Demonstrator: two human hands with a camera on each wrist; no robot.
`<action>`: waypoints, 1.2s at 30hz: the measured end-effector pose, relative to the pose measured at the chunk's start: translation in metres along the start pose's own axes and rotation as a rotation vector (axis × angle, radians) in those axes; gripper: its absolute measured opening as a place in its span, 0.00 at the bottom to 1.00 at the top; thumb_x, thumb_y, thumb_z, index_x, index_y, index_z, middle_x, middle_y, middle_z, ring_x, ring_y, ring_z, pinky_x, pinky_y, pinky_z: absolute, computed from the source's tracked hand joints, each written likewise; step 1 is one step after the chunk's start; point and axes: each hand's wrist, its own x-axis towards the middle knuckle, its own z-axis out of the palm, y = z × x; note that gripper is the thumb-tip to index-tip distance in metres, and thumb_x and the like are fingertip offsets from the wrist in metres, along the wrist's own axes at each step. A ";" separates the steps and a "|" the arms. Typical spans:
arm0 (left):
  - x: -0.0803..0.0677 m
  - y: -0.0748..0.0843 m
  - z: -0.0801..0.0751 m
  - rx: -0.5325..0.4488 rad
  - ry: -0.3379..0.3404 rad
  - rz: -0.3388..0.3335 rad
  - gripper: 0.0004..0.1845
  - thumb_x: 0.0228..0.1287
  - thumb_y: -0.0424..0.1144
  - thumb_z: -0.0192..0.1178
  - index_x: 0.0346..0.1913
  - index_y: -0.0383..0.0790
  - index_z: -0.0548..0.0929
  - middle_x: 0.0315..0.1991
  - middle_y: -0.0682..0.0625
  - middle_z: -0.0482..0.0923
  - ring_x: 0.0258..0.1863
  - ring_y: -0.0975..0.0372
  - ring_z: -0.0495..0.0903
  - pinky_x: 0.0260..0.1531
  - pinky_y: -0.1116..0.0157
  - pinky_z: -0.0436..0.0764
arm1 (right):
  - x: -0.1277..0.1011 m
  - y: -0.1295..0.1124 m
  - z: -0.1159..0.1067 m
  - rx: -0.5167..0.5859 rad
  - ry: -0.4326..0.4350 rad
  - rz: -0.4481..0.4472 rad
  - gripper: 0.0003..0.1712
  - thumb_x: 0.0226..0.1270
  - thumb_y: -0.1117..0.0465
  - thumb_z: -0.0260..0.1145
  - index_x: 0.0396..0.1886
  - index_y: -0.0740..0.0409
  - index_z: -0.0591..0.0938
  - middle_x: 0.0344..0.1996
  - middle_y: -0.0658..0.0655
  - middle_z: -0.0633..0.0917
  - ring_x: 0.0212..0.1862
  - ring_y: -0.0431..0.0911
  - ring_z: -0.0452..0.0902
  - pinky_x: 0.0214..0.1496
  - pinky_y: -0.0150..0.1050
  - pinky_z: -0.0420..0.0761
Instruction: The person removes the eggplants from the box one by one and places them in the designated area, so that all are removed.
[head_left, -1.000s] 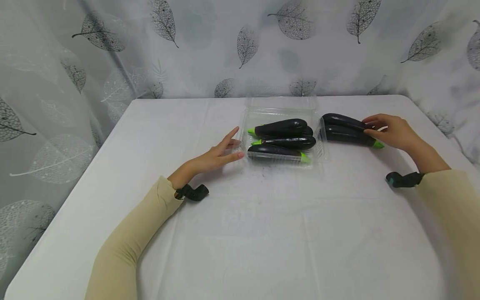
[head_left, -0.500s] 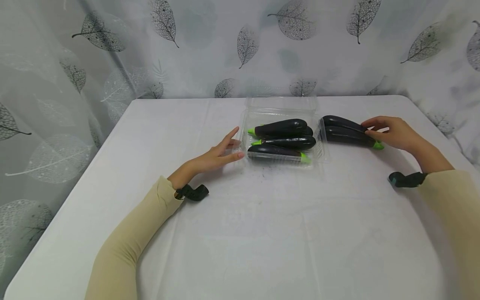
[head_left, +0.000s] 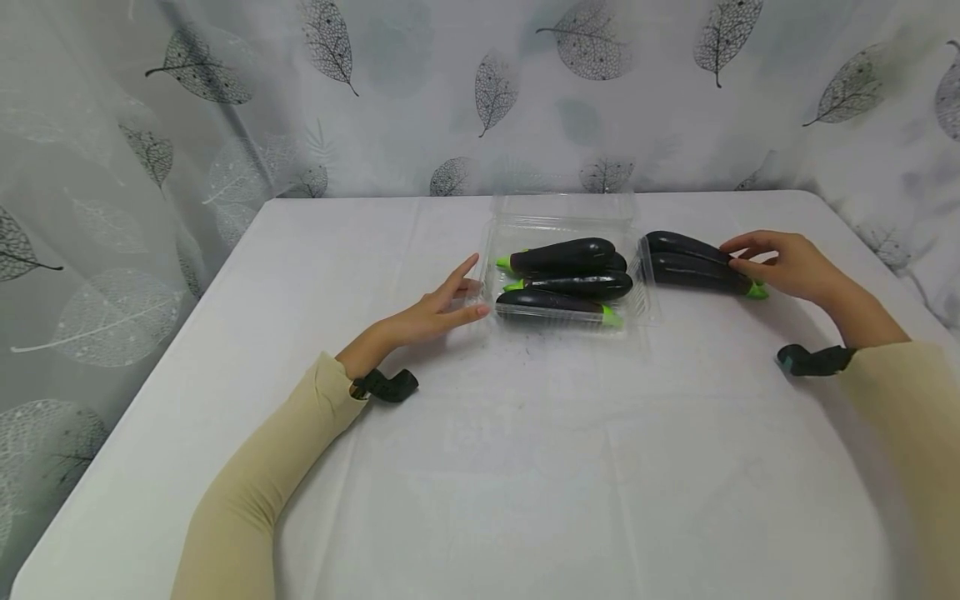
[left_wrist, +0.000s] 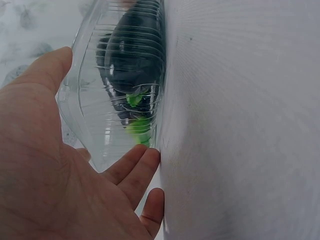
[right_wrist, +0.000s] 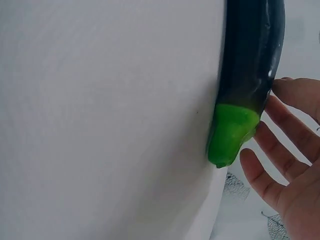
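My left hand (head_left: 431, 317) has its fingers spread at the left side of a clear plastic clamshell container (head_left: 555, 208), thumb and fingertips right at its wall. In the left wrist view the container's ribbed side (left_wrist: 90, 105) stands between the thumb and the other fingers. Several dark eggplants (head_left: 566, 254) with green stem ends lie inside. Right of the container, two more eggplants lie side by side on the table. My right hand (head_left: 783, 262) pinches the farther eggplant (head_left: 682, 244) near its right end. The nearer eggplant (head_left: 697, 271) shows its green cap in the right wrist view.
The container's lid (head_left: 562, 204) is folded back toward the rear edge of the white-covered table (head_left: 487, 467). A leaf-patterned curtain (head_left: 420, 100) hangs behind and along the sides. Dark wrist mounts (head_left: 386, 385) sit on both arms.
My right hand has brought the farther eggplant slightly down toward the nearer one, so the two now lie close together. The left hand and the container have stayed in place.
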 end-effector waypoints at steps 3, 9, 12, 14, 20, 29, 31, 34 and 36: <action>0.000 0.001 0.000 -0.002 0.000 0.002 0.46 0.72 0.53 0.53 0.78 0.60 0.31 0.74 0.46 0.55 0.75 0.54 0.52 0.70 0.43 0.50 | 0.000 -0.005 -0.001 0.001 0.007 -0.020 0.22 0.74 0.59 0.59 0.61 0.67 0.74 0.58 0.74 0.74 0.56 0.65 0.70 0.41 0.19 0.66; -0.001 0.002 0.000 -0.007 0.005 -0.001 0.46 0.73 0.50 0.53 0.78 0.60 0.31 0.75 0.46 0.55 0.75 0.55 0.52 0.71 0.46 0.52 | -0.001 -0.014 -0.003 -0.001 0.018 -0.042 0.21 0.74 0.60 0.59 0.61 0.67 0.75 0.56 0.74 0.75 0.55 0.65 0.70 0.36 0.15 0.62; -0.001 0.002 0.000 -0.008 0.008 -0.002 0.46 0.73 0.49 0.53 0.78 0.60 0.32 0.74 0.46 0.55 0.74 0.55 0.52 0.71 0.46 0.52 | -0.002 -0.016 -0.003 -0.003 0.033 -0.063 0.20 0.73 0.61 0.60 0.60 0.66 0.76 0.55 0.73 0.76 0.54 0.58 0.73 0.37 0.14 0.62; -0.001 0.003 0.001 -0.007 0.012 -0.001 0.45 0.73 0.49 0.53 0.78 0.59 0.32 0.74 0.46 0.56 0.74 0.55 0.53 0.71 0.46 0.52 | -0.003 -0.018 -0.002 -0.003 0.046 -0.080 0.20 0.73 0.61 0.60 0.59 0.65 0.77 0.55 0.72 0.77 0.51 0.43 0.74 0.37 0.14 0.63; -0.001 0.003 0.001 -0.003 0.008 0.001 0.46 0.73 0.49 0.53 0.78 0.57 0.32 0.74 0.46 0.55 0.74 0.55 0.53 0.71 0.46 0.52 | -0.005 -0.023 0.001 0.025 0.063 -0.096 0.19 0.71 0.60 0.62 0.58 0.65 0.79 0.53 0.72 0.79 0.37 0.17 0.63 0.37 0.15 0.65; 0.000 0.002 0.001 0.005 0.007 0.003 0.46 0.73 0.49 0.53 0.78 0.58 0.32 0.74 0.46 0.55 0.74 0.55 0.53 0.71 0.46 0.52 | -0.007 -0.035 0.008 0.055 0.083 -0.138 0.20 0.71 0.60 0.62 0.58 0.66 0.78 0.54 0.69 0.79 0.44 0.22 0.64 0.42 0.16 0.64; 0.000 0.002 0.001 0.007 0.005 0.002 0.46 0.73 0.49 0.53 0.78 0.59 0.32 0.74 0.46 0.55 0.74 0.55 0.53 0.71 0.45 0.52 | -0.008 -0.037 0.009 0.058 0.089 -0.161 0.20 0.71 0.61 0.62 0.58 0.66 0.77 0.54 0.69 0.79 0.44 0.22 0.64 0.43 0.18 0.65; 0.000 0.001 0.001 0.006 0.004 0.001 0.46 0.73 0.50 0.53 0.78 0.60 0.31 0.75 0.46 0.55 0.75 0.54 0.52 0.70 0.44 0.52 | -0.007 -0.042 0.012 0.073 0.106 -0.210 0.19 0.70 0.63 0.63 0.57 0.67 0.78 0.52 0.67 0.80 0.45 0.22 0.65 0.44 0.18 0.66; 0.000 0.000 0.001 0.006 0.005 0.001 0.46 0.73 0.50 0.53 0.78 0.61 0.31 0.74 0.46 0.55 0.75 0.54 0.53 0.70 0.44 0.52 | -0.007 -0.046 0.014 0.081 0.123 -0.243 0.18 0.69 0.64 0.64 0.56 0.66 0.79 0.49 0.63 0.82 0.45 0.22 0.67 0.45 0.17 0.68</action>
